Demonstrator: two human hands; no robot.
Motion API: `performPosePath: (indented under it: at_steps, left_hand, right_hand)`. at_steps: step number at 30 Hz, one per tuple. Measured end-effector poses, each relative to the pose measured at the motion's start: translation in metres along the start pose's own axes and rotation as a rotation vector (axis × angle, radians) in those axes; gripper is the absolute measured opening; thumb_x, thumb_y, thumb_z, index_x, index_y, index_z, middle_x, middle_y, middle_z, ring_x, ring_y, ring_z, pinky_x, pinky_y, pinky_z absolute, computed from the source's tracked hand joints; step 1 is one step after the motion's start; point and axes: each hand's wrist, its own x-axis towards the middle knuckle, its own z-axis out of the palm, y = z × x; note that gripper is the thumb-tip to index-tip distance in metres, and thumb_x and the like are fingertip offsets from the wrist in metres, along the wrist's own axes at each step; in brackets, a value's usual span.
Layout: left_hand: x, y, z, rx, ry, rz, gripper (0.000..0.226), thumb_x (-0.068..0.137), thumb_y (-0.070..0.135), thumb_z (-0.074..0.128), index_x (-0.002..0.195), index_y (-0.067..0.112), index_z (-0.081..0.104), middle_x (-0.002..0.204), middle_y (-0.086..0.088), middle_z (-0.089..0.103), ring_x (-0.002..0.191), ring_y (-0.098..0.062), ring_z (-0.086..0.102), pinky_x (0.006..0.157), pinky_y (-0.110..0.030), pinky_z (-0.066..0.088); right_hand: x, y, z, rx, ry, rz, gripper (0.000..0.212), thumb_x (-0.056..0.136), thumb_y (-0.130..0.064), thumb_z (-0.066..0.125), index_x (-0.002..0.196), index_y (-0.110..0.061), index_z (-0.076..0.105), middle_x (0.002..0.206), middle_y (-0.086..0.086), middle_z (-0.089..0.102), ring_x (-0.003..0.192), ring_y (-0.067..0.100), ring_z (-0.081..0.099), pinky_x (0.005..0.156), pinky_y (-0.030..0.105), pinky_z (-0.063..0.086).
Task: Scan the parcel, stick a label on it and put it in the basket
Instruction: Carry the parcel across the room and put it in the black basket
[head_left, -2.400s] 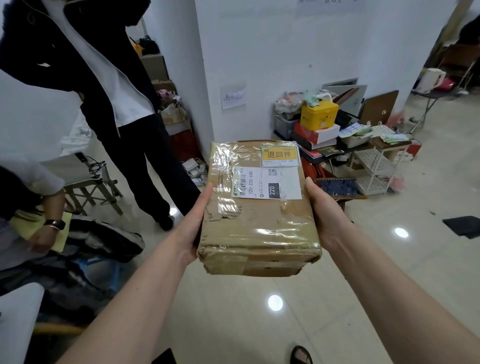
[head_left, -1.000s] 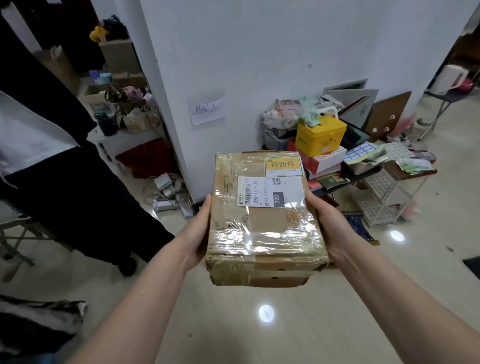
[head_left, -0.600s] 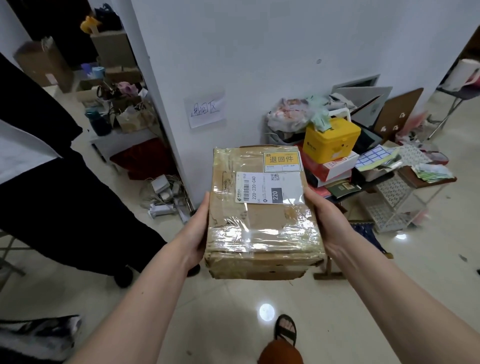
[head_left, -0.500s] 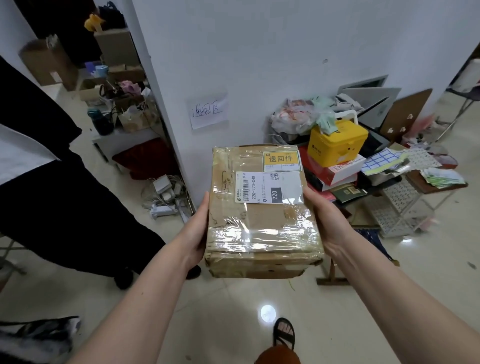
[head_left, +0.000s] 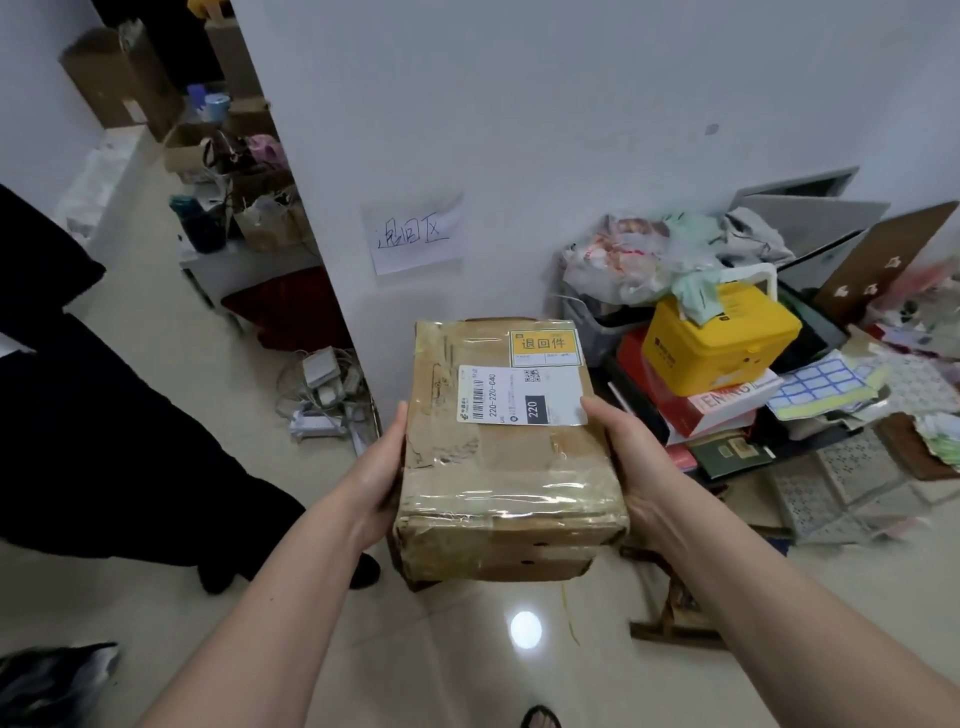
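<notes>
I hold a brown, tape-wrapped cardboard parcel (head_left: 506, 467) in front of me above the floor. My left hand (head_left: 376, 483) grips its left side and my right hand (head_left: 626, 457) grips its right side. On top of the parcel are a white shipping label (head_left: 519, 395) with a barcode and "220", and a yellow sticker (head_left: 544, 347) near the far right corner. No basket can be made out in view.
A white wall corner with a handwritten paper sign (head_left: 415, 236) stands straight ahead. To the right is a cluttered pile with a yellow box (head_left: 719, 338), books and bags. A person in dark clothes (head_left: 93, 426) stands at the left. Cables (head_left: 322, 389) lie on the floor.
I have walked closer to the wall corner and the pile with the parcel held the same way in both hands. The person at the left has slid further out of view.
</notes>
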Motion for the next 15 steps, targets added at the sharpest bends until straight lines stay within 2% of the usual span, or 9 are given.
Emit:
performPosePath:
  at_steps: [7,10,15]
  left_hand:
    - [0.070,0.017,-0.016,-0.117,0.046,0.002,0.067,0.088,0.067,0.025,0.119,0.023,0.065,0.114,-0.008,0.071,0.104,-0.024,0.068,0.090,-0.042,0.050]
    - [0.098,0.029,-0.031,-0.118,0.037,-0.008,0.064,0.091,0.065,0.027,0.121,0.021,0.064,0.114,-0.009,0.071,0.104,-0.025,0.068,0.092,-0.043,0.049]
    - [0.150,0.036,-0.063,-0.066,0.050,-0.033,0.062,0.092,0.063,0.028,0.121,0.021,0.064,0.115,-0.009,0.071,0.105,-0.026,0.068,0.093,-0.044,0.049]
  right_hand:
    - [0.078,-0.016,-0.008,-0.029,-0.049,-0.100,0.041,0.093,-0.022,0.049,0.133,-0.027,0.053,0.128,0.012,0.064,0.119,0.038,0.058,0.102,0.059,0.041]
    - [0.113,-0.015,-0.009,-0.029,-0.046,-0.094,0.044,0.091,-0.022,0.051,0.134,-0.027,0.051,0.131,0.013,0.061,0.120,0.038,0.057,0.101,0.059,0.042]
    - [0.168,-0.008,-0.005,-0.053,0.016,-0.068,0.041,0.094,-0.020,0.045,0.134,-0.025,0.051,0.125,0.013,0.065,0.110,0.036,0.062,0.085,0.046,0.051]
